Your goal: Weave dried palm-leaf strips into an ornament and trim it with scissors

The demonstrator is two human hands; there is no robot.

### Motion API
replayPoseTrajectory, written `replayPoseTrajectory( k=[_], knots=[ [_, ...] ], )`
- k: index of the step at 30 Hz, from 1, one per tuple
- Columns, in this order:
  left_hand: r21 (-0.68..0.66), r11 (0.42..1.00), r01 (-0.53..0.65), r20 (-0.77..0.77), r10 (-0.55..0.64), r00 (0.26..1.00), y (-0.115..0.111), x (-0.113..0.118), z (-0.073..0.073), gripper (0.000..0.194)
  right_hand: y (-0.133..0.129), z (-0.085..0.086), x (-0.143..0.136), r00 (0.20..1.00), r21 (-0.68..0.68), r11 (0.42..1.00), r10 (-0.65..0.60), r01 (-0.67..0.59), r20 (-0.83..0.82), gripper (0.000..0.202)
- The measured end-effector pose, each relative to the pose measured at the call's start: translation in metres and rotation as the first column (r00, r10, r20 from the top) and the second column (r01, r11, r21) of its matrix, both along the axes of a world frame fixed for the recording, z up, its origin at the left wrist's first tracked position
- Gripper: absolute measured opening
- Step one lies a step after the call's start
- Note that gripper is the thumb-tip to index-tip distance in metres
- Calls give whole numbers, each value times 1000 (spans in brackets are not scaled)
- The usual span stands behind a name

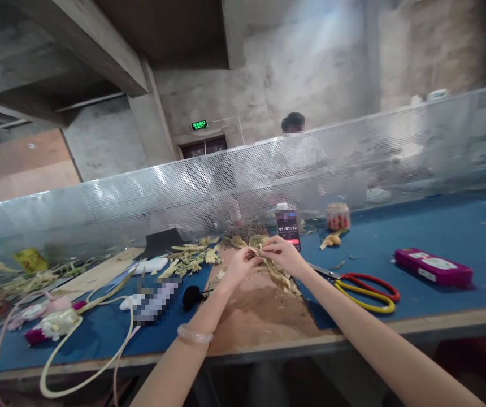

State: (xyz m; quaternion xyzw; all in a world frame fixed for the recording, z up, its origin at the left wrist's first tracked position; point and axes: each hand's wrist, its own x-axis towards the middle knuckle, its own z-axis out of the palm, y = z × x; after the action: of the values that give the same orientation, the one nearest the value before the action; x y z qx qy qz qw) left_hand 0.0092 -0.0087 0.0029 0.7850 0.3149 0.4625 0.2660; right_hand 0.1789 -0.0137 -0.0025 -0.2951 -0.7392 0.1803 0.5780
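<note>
Both hands meet over a brown board (264, 322), set on the blue surface (378, 226). Left hand (241, 264) – pale bangle (195, 334) on its wrist – has fingers pinched together on a dried plant piece (257, 249); right hand (284, 255), fingers likewise closed on it. The piece sits where the fingertips meet, its detail too small to tell.

Clock positions from the hands: smartphone (287, 225) at 1, timer lit; glass jar (338, 217) at 2; purple box (433, 267) at 3; scissors (368, 292), red and yellow handles – between 3 and 4; dried leaves (198, 255) heaped at 9; more leaf scraps (284, 279) at 4, by the right forearm.
</note>
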Motion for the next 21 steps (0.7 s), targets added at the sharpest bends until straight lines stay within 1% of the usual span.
replayPoseTrajectory(
  k=[6,12,18,21],
  knots=[
    [20,999,-32,9,32,999,-9,6,5,27,4,-3,-1,999,28,1000,-10,11,-39,10],
    [10,999,-33,39,33,999,-8,7,4,33,5,-3,-2,998,25,1000,-8,9,-54,12],
    [60,997,-55,-7,56,998,-12,7,6,39,5,-4,-2,998,12,1000,-11,11,-69,11],
    [62,996,-60,-21,61,998,-13,7,6,40,6,-4,-2,997,7,1000,-14,15,-70,11]
  ],
)
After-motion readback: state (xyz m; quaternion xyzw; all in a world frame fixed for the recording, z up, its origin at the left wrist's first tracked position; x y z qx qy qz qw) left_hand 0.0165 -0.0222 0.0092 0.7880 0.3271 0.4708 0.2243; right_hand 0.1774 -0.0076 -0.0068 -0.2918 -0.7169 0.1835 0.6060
